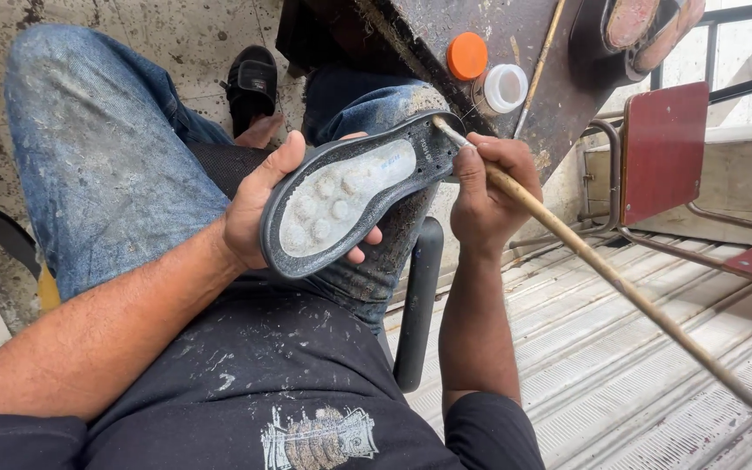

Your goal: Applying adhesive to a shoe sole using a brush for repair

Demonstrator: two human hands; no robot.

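My left hand (258,204) cradles a dark grey shoe sole (354,191) from below, its inner side up, with a pale glossy patch and round bumps in the middle. My right hand (485,196) grips a long wooden-handled brush (602,265) near its head. The bristle tip touches the sole's far rim at the heel end. The brush handle runs down to the right, past my forearm. Both hands are over my lap, above stained blue jeans.
A small white jar (502,88) stands open on the dark worn workbench (489,26), its orange lid (466,56) beside it, and a thin stick (540,65) lies nearby. A red metal chair (663,152) stands right. A black sandal (251,85) is on my foot.
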